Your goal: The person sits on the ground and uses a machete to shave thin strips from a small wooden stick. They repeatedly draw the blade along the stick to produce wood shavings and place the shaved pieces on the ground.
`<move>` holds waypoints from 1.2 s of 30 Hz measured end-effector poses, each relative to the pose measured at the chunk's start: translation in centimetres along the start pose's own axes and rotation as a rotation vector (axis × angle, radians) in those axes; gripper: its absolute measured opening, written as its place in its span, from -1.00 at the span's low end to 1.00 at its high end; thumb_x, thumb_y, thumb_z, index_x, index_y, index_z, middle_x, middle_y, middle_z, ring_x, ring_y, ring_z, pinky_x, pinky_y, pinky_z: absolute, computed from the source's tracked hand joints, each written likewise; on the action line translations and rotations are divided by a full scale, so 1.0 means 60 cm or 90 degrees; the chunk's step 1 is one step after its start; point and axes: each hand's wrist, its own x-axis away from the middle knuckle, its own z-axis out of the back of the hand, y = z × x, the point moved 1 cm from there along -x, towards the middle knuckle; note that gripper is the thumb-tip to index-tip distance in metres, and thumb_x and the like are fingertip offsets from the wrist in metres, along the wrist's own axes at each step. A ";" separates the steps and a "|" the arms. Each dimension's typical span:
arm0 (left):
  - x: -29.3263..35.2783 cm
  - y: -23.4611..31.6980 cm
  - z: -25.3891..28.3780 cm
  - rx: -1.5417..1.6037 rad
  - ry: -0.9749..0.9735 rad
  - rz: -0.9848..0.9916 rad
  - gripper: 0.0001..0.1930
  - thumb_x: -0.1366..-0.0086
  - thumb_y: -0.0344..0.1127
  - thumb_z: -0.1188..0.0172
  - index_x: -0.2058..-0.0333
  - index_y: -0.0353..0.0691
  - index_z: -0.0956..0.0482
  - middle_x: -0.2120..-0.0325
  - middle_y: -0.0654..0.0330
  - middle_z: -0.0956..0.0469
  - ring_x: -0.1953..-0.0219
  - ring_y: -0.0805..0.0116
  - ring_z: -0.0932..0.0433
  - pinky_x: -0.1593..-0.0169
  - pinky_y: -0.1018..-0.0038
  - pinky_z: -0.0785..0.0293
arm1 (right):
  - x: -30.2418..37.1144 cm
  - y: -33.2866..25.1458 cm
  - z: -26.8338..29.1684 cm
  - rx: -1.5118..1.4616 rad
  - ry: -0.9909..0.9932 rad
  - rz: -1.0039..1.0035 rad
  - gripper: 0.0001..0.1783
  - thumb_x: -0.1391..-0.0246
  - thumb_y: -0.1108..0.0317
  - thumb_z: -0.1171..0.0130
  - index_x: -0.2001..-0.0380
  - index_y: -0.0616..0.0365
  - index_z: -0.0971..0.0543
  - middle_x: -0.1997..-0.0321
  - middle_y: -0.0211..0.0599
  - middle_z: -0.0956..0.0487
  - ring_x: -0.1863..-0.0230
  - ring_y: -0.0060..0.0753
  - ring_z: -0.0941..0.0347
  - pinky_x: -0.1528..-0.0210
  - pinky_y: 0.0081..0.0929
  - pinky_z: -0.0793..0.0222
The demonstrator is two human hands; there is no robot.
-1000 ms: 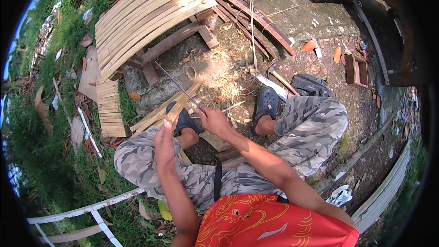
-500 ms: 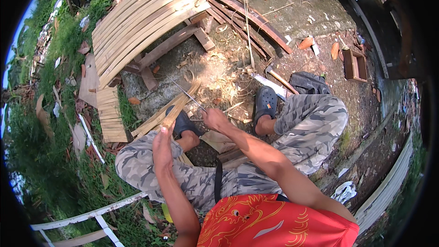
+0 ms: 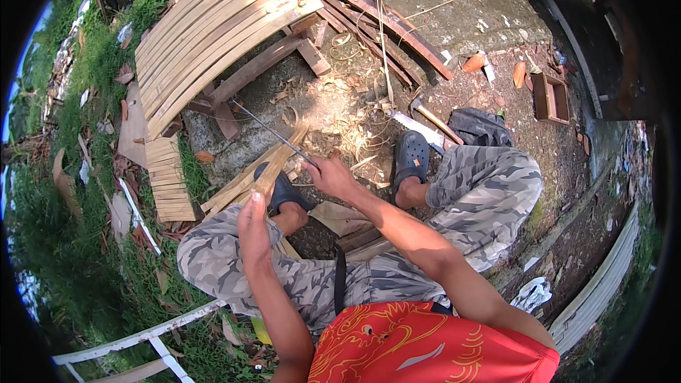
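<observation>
My left hand [image 3: 254, 230] is closed on the near end of a split bamboo slat [image 3: 270, 175], thumb along its top. The slat slants up and away over my left clog [image 3: 286, 191]. Closed around a handle, my right hand [image 3: 333, 179] holds a long knife [image 3: 264, 125], its narrow dark blade pointing away to the left. The blade lies across the slat around its middle; whether the edge touches the wood is hard to tell. More bamboo strips [image 3: 237, 188] lie beneath, beside my left leg. Pale shavings [image 3: 355, 117] litter the ground ahead.
A slatted bamboo bench [image 3: 220, 35] on wooden legs stands ahead left. Brown planks [image 3: 376, 18] are piled beyond. Near my right foot are a handsaw [image 3: 420, 128], a hammer [image 3: 438, 123] and a black bag [image 3: 482, 128]. A wooden box [image 3: 552, 99] sits farther right.
My right hand has shifted slightly left and up, carrying the knife farther out across the slat toward the bench. The left hand and slat have barely moved.
</observation>
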 end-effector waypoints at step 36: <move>0.006 -0.003 0.015 -0.036 -0.007 0.020 -0.46 -0.45 -0.11 0.04 -0.10 -0.58 -0.36 -0.10 -0.09 -0.42 -0.20 0.18 -0.38 -0.35 0.32 -0.11 | 0.021 -0.022 0.000 -0.133 0.121 0.059 -0.51 -0.27 0.05 0.06 0.38 0.33 -0.56 0.54 0.23 -0.53 0.38 0.33 -0.50 0.28 0.08 -0.40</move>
